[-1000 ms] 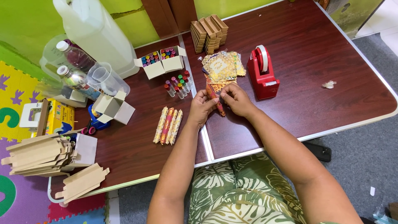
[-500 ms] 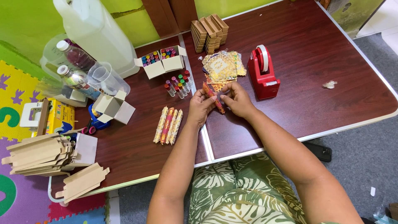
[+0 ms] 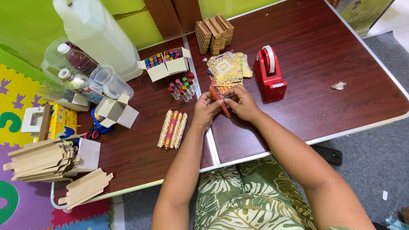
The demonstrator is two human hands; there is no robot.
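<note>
Dark brown tabletop (image 3: 332, 55) spreads out under the person, with a seam running down its middle and a bright green wall beyond. Nearest the viewer is a lap in leaf-print cloth, and both forearms reach forward over the table edge.

Both hands meet just right of the seam. The left hand (image 3: 205, 111) and the right hand (image 3: 243, 103) have their fingers closed on a small tube (image 3: 220, 100) being rolled in red-and-gold patterned paper, held slightly above the wood and slanting away from the body. To do this wrapping well, it would seem best to keep the paper taut with the thumbs, roll evenly so the edge lies straight, and pinch the seam firmly before letting go.

Just left of the hands lie three wrapped tubes (image 3: 172, 129) side by side. Further left sit a stack of flat cardboard pieces (image 3: 40, 158) and an open small box (image 3: 116, 111).

Beyond the hands are loose vials with coloured caps (image 3: 182, 88), a pile of patterned paper sheets (image 3: 226, 68) and a red tape dispenser (image 3: 269, 74) to the right. Farther back stand two open boxes of vials (image 3: 165, 63), a stack of folded brown boxes (image 3: 214, 33), plastic bottles (image 3: 74, 66) and a large white jug (image 3: 96, 32).
</note>
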